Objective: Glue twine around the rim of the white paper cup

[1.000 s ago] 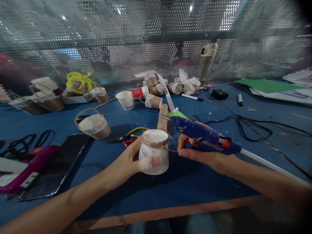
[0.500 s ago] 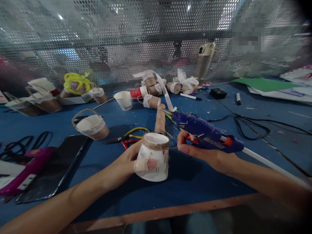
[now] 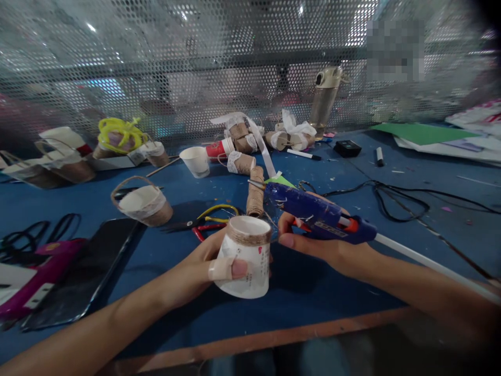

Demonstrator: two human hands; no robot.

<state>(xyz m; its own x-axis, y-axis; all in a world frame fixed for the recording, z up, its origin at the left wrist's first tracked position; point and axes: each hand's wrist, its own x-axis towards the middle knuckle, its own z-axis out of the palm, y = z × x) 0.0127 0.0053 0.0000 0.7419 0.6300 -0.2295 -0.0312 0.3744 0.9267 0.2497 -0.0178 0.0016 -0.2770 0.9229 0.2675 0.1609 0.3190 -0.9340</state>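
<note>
Twine [image 3: 249, 238] ringed the paper cup [image 3: 255, 269] above where the left hand [image 3: 219, 258] clasped its side; the right hand [image 3: 317, 249], just beside, gripped a glue gun [image 3: 313, 207].

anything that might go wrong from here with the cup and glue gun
The glue gun, in the right hand, has its metal nozzle near the twine spool; glue might drip there. Whether it is hot cannot be seen.
The right hand also pinches the strand from the paper cup, so a slip might loosen the wound twine.
The left hand grips thin-looking cup wall; too much squeeze might dent it.
</note>
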